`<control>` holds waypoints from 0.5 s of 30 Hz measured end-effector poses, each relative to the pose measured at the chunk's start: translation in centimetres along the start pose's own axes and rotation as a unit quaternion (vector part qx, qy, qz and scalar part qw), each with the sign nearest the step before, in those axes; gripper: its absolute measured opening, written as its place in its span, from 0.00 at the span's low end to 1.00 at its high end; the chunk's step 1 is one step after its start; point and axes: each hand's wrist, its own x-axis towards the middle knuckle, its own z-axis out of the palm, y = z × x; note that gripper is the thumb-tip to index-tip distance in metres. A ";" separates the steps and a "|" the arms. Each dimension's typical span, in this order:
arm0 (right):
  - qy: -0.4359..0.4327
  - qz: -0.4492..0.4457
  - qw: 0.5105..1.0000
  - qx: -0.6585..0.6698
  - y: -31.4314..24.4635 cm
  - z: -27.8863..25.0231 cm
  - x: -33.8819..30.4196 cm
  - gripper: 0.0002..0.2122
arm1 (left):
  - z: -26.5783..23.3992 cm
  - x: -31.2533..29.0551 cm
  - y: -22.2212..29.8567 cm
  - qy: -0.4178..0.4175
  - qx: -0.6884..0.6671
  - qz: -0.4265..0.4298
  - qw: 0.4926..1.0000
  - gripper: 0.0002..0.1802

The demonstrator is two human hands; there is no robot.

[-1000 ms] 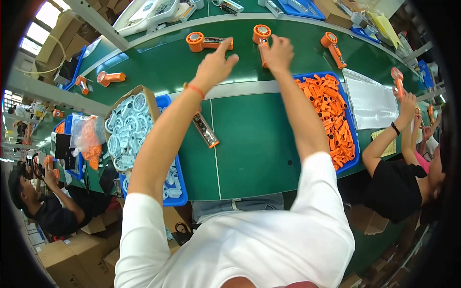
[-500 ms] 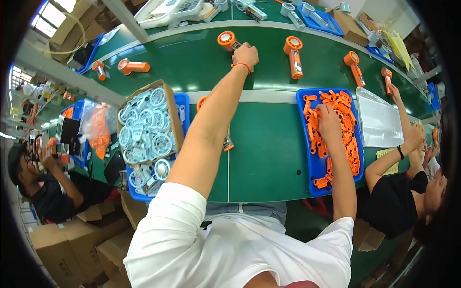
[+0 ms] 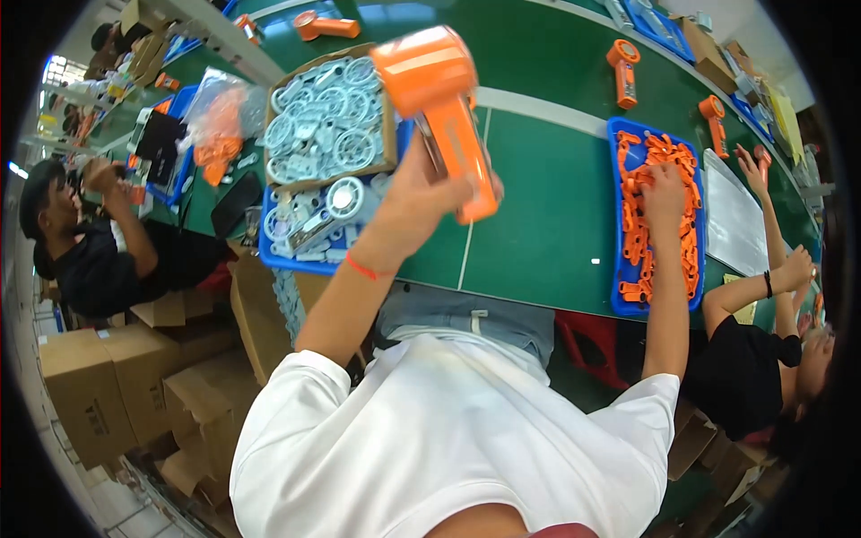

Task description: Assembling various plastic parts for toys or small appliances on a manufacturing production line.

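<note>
My left hand [image 3: 414,199] grips an orange handheld fan [image 3: 459,148] by its handle, thumb across the front. The fan is raised above the bench, its round head up and tilted to the left. At the right, my right hand [image 3: 664,199] is down among small orange plastic parts [image 3: 639,238] in a blue tray [image 3: 619,300]. Its fingers are curled against the parts and seem to pinch one; the fingertips are partly hidden. Left of the fan stands a cardboard box [image 3: 391,134] full of pale blue ring-shaped parts [image 3: 336,108].
Under the box lies another blue tray [image 3: 305,264]. Orange fans [image 3: 625,76] lie spaced out along the far green strip. A clear plastic sheet [image 3: 735,220] is right of the orange parts. Co-workers sit on both sides; a person's hand [image 3: 752,170] reaches in at the right.
My left hand has taken an orange fan from the far strip and brought it nearer and up. My right hand remains in the tray of orange parts. The view has shifted.
</note>
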 end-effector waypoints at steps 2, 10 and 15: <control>0.064 -0.057 0.995 -0.049 1.5 -1.0 -0.1 0.10 | 0.0 -2.9 -0.3 0.015 0.048 -0.037 0.998 0.33; -0.138 0.139 0.836 0.513 -6.0 -6.2 -2.5 0.14 | -0.9 -5.9 -5.0 0.049 0.167 -0.107 0.979 0.35; -0.288 0.177 0.738 0.585 -14.9 -4.1 -9.3 0.14 | -0.9 -6.7 -7.2 0.079 0.146 -0.141 0.976 0.41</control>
